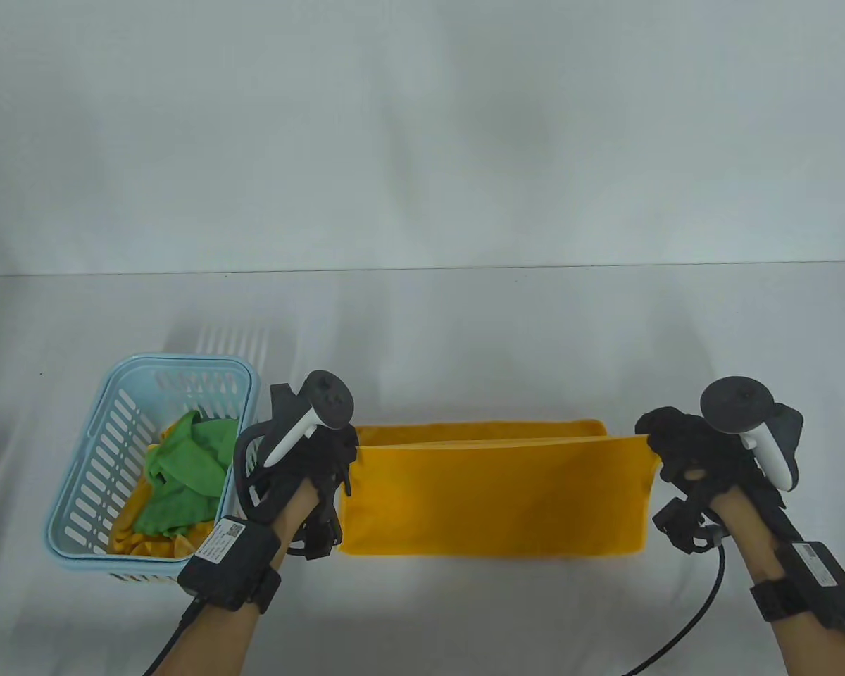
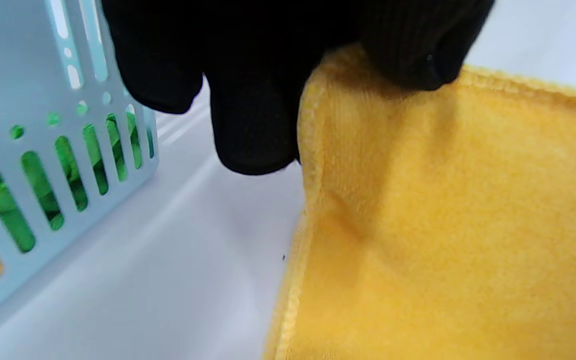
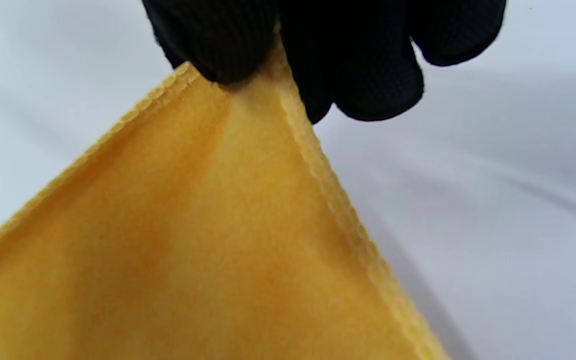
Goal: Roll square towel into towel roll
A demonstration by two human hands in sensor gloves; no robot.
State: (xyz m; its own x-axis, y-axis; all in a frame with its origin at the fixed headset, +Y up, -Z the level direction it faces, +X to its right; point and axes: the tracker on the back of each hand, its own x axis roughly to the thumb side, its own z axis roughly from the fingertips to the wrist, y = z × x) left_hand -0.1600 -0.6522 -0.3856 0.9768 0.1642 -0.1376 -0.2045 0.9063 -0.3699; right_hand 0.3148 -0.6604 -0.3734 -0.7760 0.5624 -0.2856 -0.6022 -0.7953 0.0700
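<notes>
In the table view, a yellow towel (image 1: 493,496) lies folded across the lower middle of the frame on the white table (image 1: 465,324), its top layer lifted at the two upper corners. The left hand (image 1: 303,458) pinches the upper left corner and the right hand (image 1: 697,451) pinches the upper right corner. At lower left, just beside the left hand, a light blue slotted basket (image 1: 113,394) holds a crumpled green cloth (image 1: 186,472) lying on top of yellow cloth (image 1: 137,539). In the left wrist view, black gloved fingers (image 2: 248,100) at the top edge clamp the towel's hemmed corner, and the basket's wall at upper left shows green through its slots. In the right wrist view, gloved fingertips (image 3: 358,65) at the top grip the towel's corner, which hangs as a point over the table.
</notes>
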